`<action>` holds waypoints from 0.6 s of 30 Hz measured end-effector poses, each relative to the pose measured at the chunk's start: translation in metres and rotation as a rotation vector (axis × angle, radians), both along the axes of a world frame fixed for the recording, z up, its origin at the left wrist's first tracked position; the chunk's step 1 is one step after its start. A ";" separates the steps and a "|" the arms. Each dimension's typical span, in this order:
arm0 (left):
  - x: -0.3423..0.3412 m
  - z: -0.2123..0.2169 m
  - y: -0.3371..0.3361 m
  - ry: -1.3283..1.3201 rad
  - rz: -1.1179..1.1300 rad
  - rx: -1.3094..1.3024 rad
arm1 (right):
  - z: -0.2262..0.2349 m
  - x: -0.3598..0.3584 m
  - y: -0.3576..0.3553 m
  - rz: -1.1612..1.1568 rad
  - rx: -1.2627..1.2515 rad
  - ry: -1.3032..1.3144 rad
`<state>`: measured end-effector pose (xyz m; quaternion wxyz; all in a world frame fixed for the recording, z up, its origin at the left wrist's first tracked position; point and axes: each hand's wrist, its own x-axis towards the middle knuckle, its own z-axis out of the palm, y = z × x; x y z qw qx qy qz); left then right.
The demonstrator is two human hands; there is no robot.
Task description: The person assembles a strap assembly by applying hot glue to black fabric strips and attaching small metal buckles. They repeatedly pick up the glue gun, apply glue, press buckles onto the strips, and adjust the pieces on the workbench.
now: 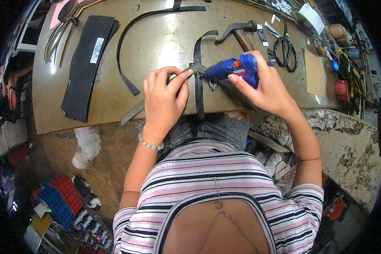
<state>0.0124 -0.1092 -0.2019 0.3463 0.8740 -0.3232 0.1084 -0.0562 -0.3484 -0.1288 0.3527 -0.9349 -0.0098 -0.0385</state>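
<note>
My right hand is wrapped round a blue hot glue gun, with a reddish light glowing beside my thumb. The gun's nozzle points left and ends close to my left fingertips. My left hand pinches a grey-green strap at the table's near edge. That strap runs slantwise beneath the hand, one end sticking out at its left. A narrow black strap crosses it just below the nozzle and hangs over the edge toward my lap. Whether glue is coming out is too small to tell.
A stack of black fabric pieces lies left on the table, beside a curved black strap. Toward the far right are a hammer, black-handled scissors and a tan card. White fur shows on the floor.
</note>
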 end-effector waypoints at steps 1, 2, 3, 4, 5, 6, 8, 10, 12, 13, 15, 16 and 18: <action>0.000 0.000 0.000 -0.002 0.001 0.003 | 0.001 -0.002 0.001 0.013 0.020 0.002; 0.000 0.000 0.000 -0.001 0.001 0.003 | 0.002 -0.004 0.002 0.014 0.033 0.007; 0.000 0.000 0.000 -0.005 0.001 0.007 | 0.003 -0.005 0.004 0.014 0.046 0.012; 0.000 0.000 0.000 -0.006 0.001 0.008 | 0.005 -0.006 0.005 0.002 0.048 0.089; 0.000 0.000 0.000 0.001 0.004 0.010 | 0.008 -0.008 0.006 -0.010 0.050 0.166; -0.001 0.000 0.000 -0.010 0.003 0.012 | 0.010 -0.009 0.007 -0.024 0.046 0.260; -0.001 -0.001 0.000 -0.014 0.005 0.012 | 0.015 -0.014 0.007 0.008 0.072 0.288; -0.001 -0.001 0.001 -0.004 0.005 0.011 | 0.016 -0.021 0.000 0.104 0.127 0.258; -0.001 0.000 0.001 -0.004 0.003 0.017 | 0.010 -0.033 -0.022 0.043 0.522 0.249; -0.001 0.000 0.001 -0.009 0.002 0.021 | 0.002 -0.043 -0.035 -0.160 0.666 0.116; -0.001 0.000 -0.001 -0.017 0.001 0.027 | -0.015 -0.060 -0.085 -0.488 0.621 -0.315; -0.001 0.001 -0.001 -0.036 -0.001 0.022 | -0.023 -0.068 -0.114 -0.744 0.332 -0.474; -0.002 0.002 -0.003 -0.038 0.009 0.026 | -0.044 -0.082 -0.160 -1.134 0.017 -0.605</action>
